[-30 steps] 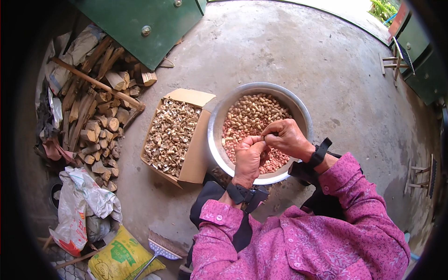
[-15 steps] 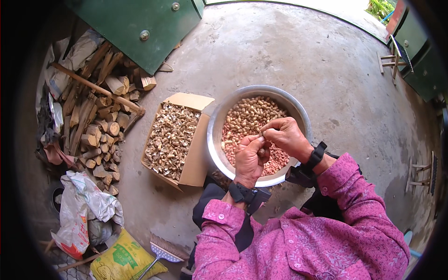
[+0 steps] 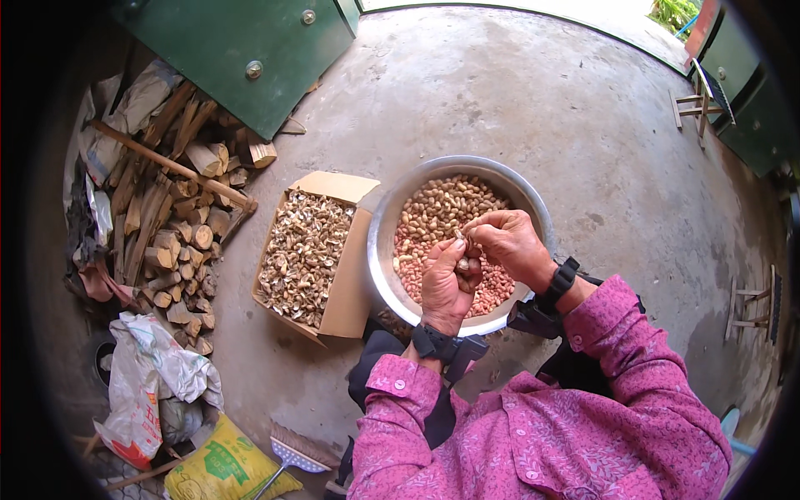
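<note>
Over the wide metal basin (image 3: 377, 242), my two hands meet at the fingertips. My left hand (image 3: 443, 292) is closed, with peanuts (image 3: 463, 265) cupped in its curled fingers and thumb. The fingers of my right hand (image 3: 518, 248) pinch a peanut against the left thumb tip; the hand covers most of it. Below them the basin holds unshelled peanuts (image 3: 454, 198) on the far side and pink shelled kernels (image 3: 493, 292) nearer me. Left of the basin, an open cardboard box (image 3: 347, 279) is heaped with broken peanut shells (image 3: 304, 254).
Stacked firewood (image 3: 179, 242) lies at the left beside a green door panel (image 3: 242, 58). White sacks (image 3: 158, 375), a yellow bag (image 3: 225, 462) and a brush with a pale head (image 3: 300, 454) sit at the lower left. Small stools (image 3: 700, 108) stand at the right on the concrete floor (image 3: 583, 108).
My fingertips have parted slightly and shifted, so more of the peanuts in my left hand shows. The basin and box stay put; the view has tilted a little.
</note>
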{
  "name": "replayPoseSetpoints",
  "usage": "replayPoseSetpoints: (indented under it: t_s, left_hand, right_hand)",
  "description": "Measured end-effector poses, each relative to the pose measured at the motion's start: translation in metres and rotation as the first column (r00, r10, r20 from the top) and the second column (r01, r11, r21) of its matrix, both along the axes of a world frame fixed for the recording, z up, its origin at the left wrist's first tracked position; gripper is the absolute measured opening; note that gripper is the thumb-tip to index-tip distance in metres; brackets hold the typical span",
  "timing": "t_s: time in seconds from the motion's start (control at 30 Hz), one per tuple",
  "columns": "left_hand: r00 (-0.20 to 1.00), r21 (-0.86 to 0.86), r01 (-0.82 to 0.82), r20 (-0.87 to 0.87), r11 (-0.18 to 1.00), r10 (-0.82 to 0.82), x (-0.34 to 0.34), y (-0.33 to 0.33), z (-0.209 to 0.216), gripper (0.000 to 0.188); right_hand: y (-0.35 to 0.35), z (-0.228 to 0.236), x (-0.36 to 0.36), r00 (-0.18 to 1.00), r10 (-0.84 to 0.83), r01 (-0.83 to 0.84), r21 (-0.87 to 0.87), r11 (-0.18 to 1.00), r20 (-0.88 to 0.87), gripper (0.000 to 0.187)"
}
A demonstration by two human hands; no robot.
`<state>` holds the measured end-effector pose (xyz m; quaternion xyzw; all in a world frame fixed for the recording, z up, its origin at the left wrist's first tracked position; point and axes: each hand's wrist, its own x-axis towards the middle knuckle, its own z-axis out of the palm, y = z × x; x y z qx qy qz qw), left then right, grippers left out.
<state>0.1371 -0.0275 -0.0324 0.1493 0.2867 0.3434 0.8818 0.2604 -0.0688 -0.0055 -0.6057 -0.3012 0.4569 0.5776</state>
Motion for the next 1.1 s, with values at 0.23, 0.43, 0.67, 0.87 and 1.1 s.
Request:
replayPoseSetpoints:
  t_s: [0.23,0.43,0.67,0.87,1.1]
  left_hand:
    - [0.986,-0.044,0.1,0.141,0.994,-0.093,-0.008,0.007,-0.007,0.007]
    - [0.973,-0.065,0.146,0.188,0.987,-0.132,-0.01,0.009,-0.009,0.008]
    - [0.987,-0.054,0.136,0.09,0.989,-0.13,-0.014,0.012,-0.013,0.007]
    - [0.988,-0.063,0.136,0.076,0.989,-0.131,-0.015,0.011,-0.008,0.005]
    - [0.992,-0.058,0.12,0.039,0.991,-0.118,-0.011,0.008,0.0,0.007]
  right_hand:
    - [-0.006,-0.001,0.016,0.944,0.071,-0.068,0.02,0.997,-0.321,0.019]
    - [-0.008,0.002,0.02,0.978,0.119,-0.114,0.042,0.993,-0.173,0.015]
    - [-0.009,-0.003,0.026,0.829,0.109,-0.215,0.132,0.968,0.549,0.011]
    - [-0.01,0.011,0.031,0.797,0.154,-0.308,0.174,0.935,0.583,0.012]
    - [-0.005,0.005,0.033,0.946,0.243,-0.268,0.098,0.958,0.217,0.013]
